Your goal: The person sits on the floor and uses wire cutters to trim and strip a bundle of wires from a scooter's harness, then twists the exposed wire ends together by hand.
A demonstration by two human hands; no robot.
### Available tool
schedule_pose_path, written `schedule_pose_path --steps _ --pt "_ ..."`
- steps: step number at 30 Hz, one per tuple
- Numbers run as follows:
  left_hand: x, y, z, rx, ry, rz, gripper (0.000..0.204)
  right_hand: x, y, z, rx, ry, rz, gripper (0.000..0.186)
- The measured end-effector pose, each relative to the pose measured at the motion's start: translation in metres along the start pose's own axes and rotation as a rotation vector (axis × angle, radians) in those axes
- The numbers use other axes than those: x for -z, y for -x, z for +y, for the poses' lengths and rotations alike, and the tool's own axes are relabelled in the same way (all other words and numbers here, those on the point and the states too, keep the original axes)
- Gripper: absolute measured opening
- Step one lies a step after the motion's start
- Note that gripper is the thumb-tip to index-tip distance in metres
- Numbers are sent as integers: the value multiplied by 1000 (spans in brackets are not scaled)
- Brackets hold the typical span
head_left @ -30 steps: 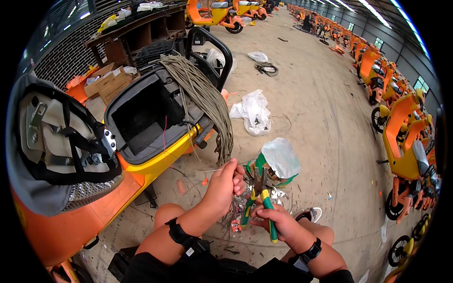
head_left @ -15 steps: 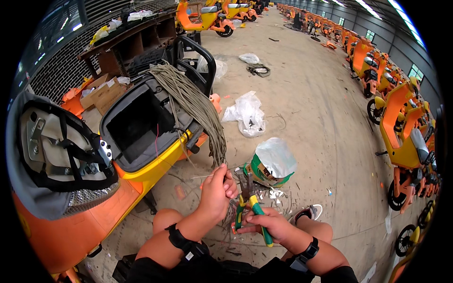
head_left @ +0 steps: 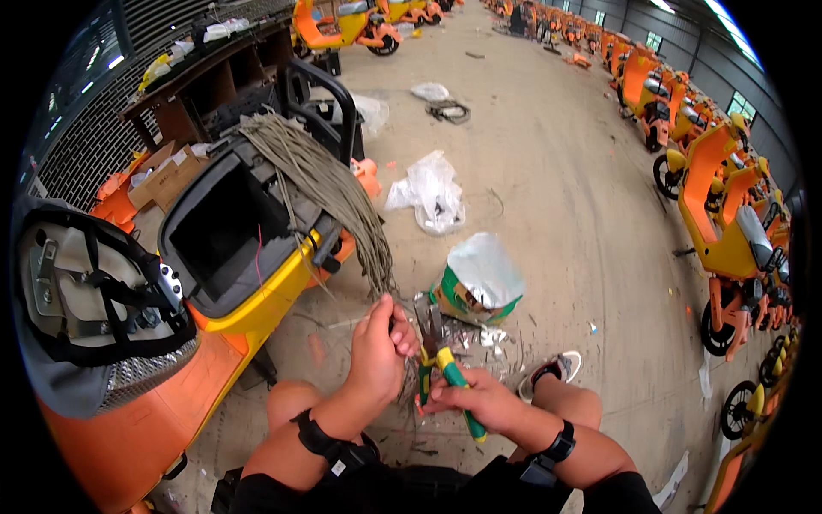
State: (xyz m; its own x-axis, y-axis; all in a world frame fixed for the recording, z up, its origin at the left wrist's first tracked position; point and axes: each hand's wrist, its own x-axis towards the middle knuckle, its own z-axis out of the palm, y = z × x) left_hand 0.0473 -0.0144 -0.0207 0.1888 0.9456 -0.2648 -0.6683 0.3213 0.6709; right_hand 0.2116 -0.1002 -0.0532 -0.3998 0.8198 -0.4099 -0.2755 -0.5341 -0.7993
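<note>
A thick bundle of grey-green cables (head_left: 330,184) drapes over the open storage box (head_left: 201,244) of an orange-yellow scooter and hangs down to my left hand (head_left: 378,347). That hand is closed, its thumb and fingers pinching around cable ends that are mostly hidden. My right hand (head_left: 490,403) grips pliers (head_left: 454,377) with green and yellow handles. Their metal jaws point up and away, just right of my left fingers. Whether the jaws touch a cable, I cannot tell. A thin pink wire (head_left: 259,257) sticks up by the box's edge.
A green-and-white sack (head_left: 484,278) stands open beyond the pliers, with cut scraps scattered around its base. A clear plastic bag (head_left: 431,193) lies farther off. The scooter's raised seat (head_left: 103,300) is at left. Rows of orange scooters (head_left: 728,231) line the right side.
The whole scene has shifted a little left and up as my head moved. My hands stay close together, still holding the cables and the pliers.
</note>
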Motion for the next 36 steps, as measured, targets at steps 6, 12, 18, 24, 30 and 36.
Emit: schedule_pose_path --steps 6,12,18,24,30,36 --pt "3 3 4 -41 -104 -23 30 -5 2 -14 37 -33 15 18" --pt "2 3 2 -51 -227 -36 31 -4 2 -16 113 57 -13 11" --pt "6 3 -9 -152 -453 -97 34 -4 0 -21 206 231 9 12" --pt "8 5 -13 -186 -516 -151 34 -4 3 -22 190 212 27 14" --pt "7 6 -13 -149 -464 -144 34 -3 4 -21 162 173 57 16" --pt "6 6 -13 -112 -430 -121 34 -5 2 -23 210 167 82 17"
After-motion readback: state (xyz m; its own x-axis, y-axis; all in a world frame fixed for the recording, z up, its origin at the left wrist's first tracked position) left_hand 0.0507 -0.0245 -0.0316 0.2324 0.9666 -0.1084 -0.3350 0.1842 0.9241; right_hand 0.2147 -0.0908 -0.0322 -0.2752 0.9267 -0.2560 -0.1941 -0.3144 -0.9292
